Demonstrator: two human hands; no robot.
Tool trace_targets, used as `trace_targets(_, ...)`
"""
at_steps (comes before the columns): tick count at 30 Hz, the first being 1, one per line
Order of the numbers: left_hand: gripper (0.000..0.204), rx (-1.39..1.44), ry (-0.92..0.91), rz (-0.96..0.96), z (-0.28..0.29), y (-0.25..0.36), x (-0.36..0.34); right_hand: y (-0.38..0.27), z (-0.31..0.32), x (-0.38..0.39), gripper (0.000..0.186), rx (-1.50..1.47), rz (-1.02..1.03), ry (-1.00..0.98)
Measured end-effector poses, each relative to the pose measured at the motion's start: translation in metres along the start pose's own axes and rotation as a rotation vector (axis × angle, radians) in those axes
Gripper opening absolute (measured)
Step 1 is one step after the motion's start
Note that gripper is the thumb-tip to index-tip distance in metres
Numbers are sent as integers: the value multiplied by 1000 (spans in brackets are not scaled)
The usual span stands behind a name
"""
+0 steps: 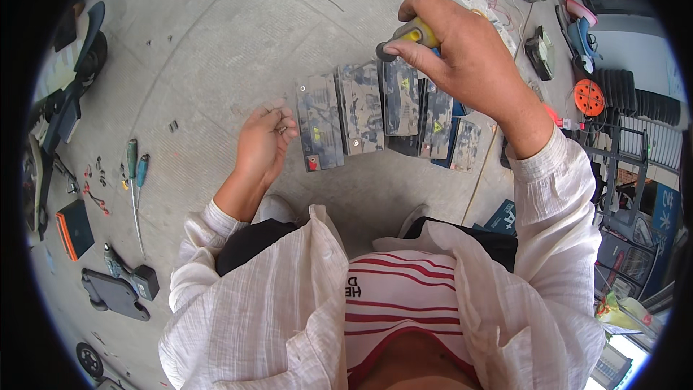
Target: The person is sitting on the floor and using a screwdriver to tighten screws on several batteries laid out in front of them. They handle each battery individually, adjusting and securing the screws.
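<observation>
Several dusty, dark rectangular batteries stand in a row on the concrete floor in front of me. The leftmost battery has a red terminal at its near end. Just left of it is my left hand, its fingertips pinched together; what they hold, if anything, is too small to name. Above the far end of the row, my right hand grips a yellow and grey tool with a round black end. Part of that tool is hidden by the hand. Below it lie the middle battery and another battery.
Two long screwdrivers lie to the left, with small red-and-black parts nearby. Farther down are an orange-and-black box and a cordless drill. An orange reel and a metal rack stand at the right.
</observation>
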State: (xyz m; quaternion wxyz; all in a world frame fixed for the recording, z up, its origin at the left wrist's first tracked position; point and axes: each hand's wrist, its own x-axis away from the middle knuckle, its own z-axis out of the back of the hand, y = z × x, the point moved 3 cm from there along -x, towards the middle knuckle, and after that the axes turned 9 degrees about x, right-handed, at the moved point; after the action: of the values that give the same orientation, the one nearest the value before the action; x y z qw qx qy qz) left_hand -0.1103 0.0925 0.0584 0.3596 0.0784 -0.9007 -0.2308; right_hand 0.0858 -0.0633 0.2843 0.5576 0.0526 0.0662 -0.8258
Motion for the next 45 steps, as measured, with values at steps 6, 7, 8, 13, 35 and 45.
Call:
trace_targets(6, 21, -25, -91, 61, -5, -4, 1, -4, 2, -6, 36, -125, 0, 33)
trace_targets(7, 22, -15, -100, 69, -4, -6, 0, -4, 2, -6, 34, -120, 67, 61)
trace_targets(8, 24, -21, -90, 61, -2, -6, -1, -7, 3, -8, 33, -117, 136, 88)
trace_targets(13, 33, -16, -29, 48, -3, -4, -1, -9, 9, -8, 30, 27, -212, -158)
trace_targets(35, 28, -46, -99, 51, -4, -2, -1, -9, 1, 0, 31, -107, -64, 65)
trace_targets(45, 29, -55, -112, 66, -4, -1, 0, -18, 5, 2, 38, -71, -66, 64)
